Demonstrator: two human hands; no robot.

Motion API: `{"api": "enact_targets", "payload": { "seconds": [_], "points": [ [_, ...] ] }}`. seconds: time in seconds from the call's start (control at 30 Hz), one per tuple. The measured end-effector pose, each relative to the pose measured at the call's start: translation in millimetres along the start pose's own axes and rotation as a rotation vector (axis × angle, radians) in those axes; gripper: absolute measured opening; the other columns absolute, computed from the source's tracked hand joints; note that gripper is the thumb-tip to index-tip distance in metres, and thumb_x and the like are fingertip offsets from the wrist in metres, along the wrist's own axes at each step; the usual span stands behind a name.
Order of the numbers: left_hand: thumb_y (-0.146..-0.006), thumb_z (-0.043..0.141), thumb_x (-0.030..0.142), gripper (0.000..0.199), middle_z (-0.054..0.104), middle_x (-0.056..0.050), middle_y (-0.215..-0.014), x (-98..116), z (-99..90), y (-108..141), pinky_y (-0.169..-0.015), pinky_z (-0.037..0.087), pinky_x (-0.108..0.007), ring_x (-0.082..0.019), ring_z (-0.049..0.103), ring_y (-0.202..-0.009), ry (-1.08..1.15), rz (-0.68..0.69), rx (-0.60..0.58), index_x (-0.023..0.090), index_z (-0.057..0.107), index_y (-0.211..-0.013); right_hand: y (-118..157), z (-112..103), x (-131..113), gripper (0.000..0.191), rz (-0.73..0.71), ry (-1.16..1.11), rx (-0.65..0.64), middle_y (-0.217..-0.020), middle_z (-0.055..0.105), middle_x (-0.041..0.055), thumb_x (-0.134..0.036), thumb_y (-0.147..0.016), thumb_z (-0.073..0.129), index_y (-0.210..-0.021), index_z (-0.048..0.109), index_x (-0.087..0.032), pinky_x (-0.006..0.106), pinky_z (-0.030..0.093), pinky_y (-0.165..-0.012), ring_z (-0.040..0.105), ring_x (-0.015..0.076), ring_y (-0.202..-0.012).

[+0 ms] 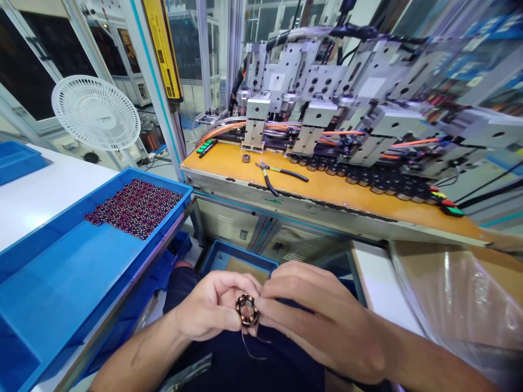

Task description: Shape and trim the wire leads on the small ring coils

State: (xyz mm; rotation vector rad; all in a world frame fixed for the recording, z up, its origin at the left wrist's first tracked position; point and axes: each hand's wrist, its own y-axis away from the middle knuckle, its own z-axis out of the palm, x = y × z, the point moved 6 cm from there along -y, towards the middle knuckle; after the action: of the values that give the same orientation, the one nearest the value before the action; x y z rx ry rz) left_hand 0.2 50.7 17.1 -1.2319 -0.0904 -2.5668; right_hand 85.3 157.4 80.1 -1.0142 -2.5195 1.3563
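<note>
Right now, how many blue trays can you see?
3: a large blue tray holding small parts at left, another at far left edge, a small one under the bench. Others may be hidden.

I could read no text anywhere. The white fan (pixel 96 112) bore a small dark brand mark at its hub, too small to make out, and the yellow strip (pixel 163 46) on the frame post carried dark markings, blurred beyond reading.

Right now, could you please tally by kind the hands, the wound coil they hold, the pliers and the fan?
Hands: 2, left hand and right hand
Wound coil: 1, held between both hands
Pliers: 1, on the orange bench
Fan: 1
Total: 5
</note>
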Motion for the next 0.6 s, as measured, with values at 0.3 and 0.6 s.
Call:
{"api": "enact_targets", "payload": {
  "seconds": [0.3,0.6],
  "points": [
    [-0.069,0.086,0.021,0.030,0.058,-0.002,-0.096,8.8,-1.1,-0.2,-0.066,0.055,-0.016,-0.006,0.065,-0.068,-0.155,0.028,0.036,0.017,0.078,-0.097,1.6,2.3,4.6,0.011,0.092,-0.099,0.176,-0.080,0.068,0.0040,-0.010,-0.095,0.056,-0.095,0.066,-0.015,0.025,0.050,-0.067,0.060,0.0129,-0.072],
    [-0.069,0.085,0.013,0.052,0.064,-0.003,-0.102,17.7,-2.7,2.9,-0.078,0.049,-0.018,-0.008,0.062,-0.085,-0.393,0.200,0.064,0.027,0.071,-0.117,17.6,16.7,10.7,0.013,0.258,-0.160,0.357,-0.073,0.064,0.0021,-0.006,-0.091,0.053,-0.089,0.060,-0.018,0.023,0.053,-0.062,0.063,0.0125,-0.068]
  ]
}}
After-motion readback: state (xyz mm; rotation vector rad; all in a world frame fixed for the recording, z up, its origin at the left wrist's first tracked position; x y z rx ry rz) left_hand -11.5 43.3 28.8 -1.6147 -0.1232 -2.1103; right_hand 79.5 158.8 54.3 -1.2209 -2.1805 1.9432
